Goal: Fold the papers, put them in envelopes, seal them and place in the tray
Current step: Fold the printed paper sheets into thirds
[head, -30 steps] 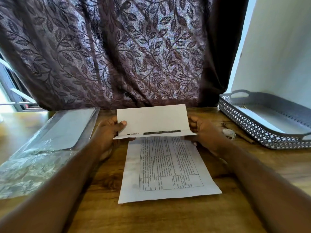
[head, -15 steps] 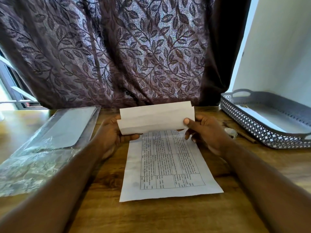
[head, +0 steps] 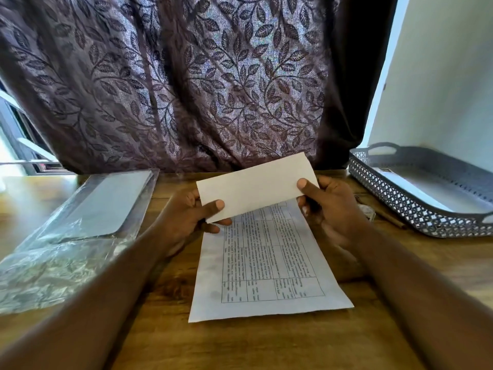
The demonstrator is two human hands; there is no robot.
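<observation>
The white envelope [head: 256,188] is up off the table, held at both ends and tilted, its right end higher than its left. The face toward the camera is plain and blank. The left hand [head: 186,222] pinches the lower left corner, with the thumb laid across the front and the fingers curled behind. The right hand [head: 330,209] grips the right edge, thumb tip on the front and the other fingers tucked behind and under. The envelope hangs over the far end of a printed sheet [head: 266,276] and covers its top edge from view.

That sheet lies flat and unfolded on the wooden table [head: 266,343], a grid of small text running down it, too blurred to read.

On the left is a crinkled clear plastic packet [head: 53,263] with a stack of white envelopes [head: 106,206] showing through its far end. On the right, well apart from the hands, is a grey lattice-sided tray [head: 400,204] with something flat and white [head: 432,193] inside. A thin brown stick [head: 392,220] lies just in front of the tray.

Behind it all hangs a dark leaf-patterned curtain [head: 186,89], with a pale wall [head: 440,89] to the right.
</observation>
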